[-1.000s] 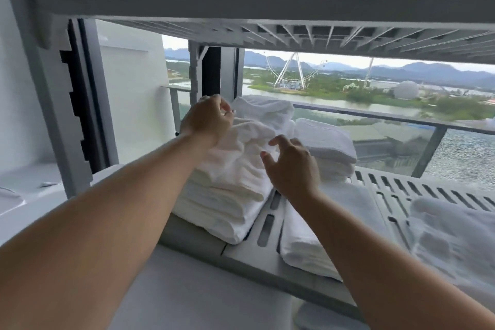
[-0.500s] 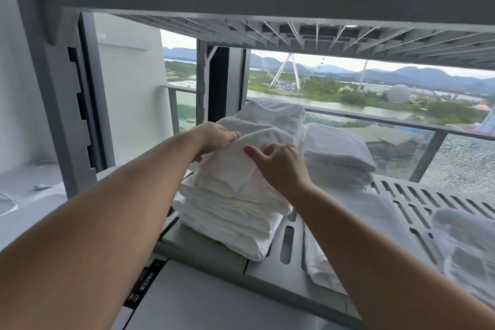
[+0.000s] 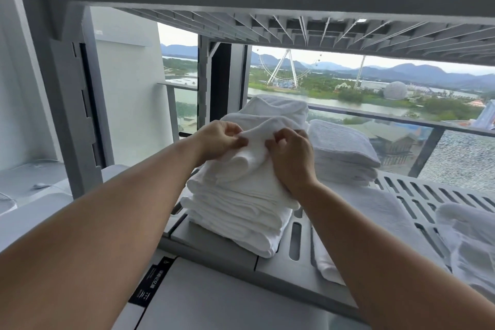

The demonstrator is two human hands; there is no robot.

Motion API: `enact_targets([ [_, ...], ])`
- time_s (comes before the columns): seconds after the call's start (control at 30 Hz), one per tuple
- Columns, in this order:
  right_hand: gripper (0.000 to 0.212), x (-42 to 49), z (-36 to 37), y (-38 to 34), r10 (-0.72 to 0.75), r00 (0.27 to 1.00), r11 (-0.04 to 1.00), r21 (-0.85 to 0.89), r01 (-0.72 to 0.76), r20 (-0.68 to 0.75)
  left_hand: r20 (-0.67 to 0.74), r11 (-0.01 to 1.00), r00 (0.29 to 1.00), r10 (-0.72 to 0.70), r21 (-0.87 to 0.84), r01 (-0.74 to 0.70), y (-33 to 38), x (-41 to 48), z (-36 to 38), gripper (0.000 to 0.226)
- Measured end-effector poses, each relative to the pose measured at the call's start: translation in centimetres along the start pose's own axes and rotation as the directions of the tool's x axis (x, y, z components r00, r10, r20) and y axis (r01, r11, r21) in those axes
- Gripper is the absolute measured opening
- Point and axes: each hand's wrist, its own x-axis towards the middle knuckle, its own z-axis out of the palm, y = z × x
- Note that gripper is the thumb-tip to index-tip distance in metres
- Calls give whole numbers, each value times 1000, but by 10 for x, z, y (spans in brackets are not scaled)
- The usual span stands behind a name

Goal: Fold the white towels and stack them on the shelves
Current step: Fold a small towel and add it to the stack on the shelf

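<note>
Head view: a grey slotted shelf [image 3: 428,195] stands before a window [image 3: 401,104] overlooking a river and a Ferris wheel [image 3: 284,67]. The left hand [image 3: 219,139] and right hand [image 3: 292,161] both pinch, fingers curled, the top towel [image 3: 251,169] of a white stack [image 3: 241,214] at the shelf's left front; more folded towels [image 3: 342,153] lie beside it.

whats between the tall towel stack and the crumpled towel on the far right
Head view: one flat folded towel lies on the slotted shelf between the tall stack and the crumpled towel.
</note>
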Motion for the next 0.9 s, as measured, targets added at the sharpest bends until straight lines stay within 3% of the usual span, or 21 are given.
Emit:
enact_targets([
  [0.2,7,4,-11,-12,-116,984,991,43,123,-136,-119,987,992,44,-148,-62,10,4,9,9],
  [0.57,6,16,-24,-32,-125,979,979,140,148,-162,-237,971,967,97,-189,-144,31,1,8,14],
  [0.63,6,16,-26,-32,-106,981,985,116,126,-159,-252,985,959,129,-80,-154,31,0,9,13],
  [0.77,14,-2,-24,-1,46,995,999,5,-46,-88,-82,910,990,117,408,-74,16,-3,17,16],
  [0.9,27,-19,-20,17,182,983,983,22,-182,-1,-16,888,993,118,448,-98,11,-8,30,15],
])
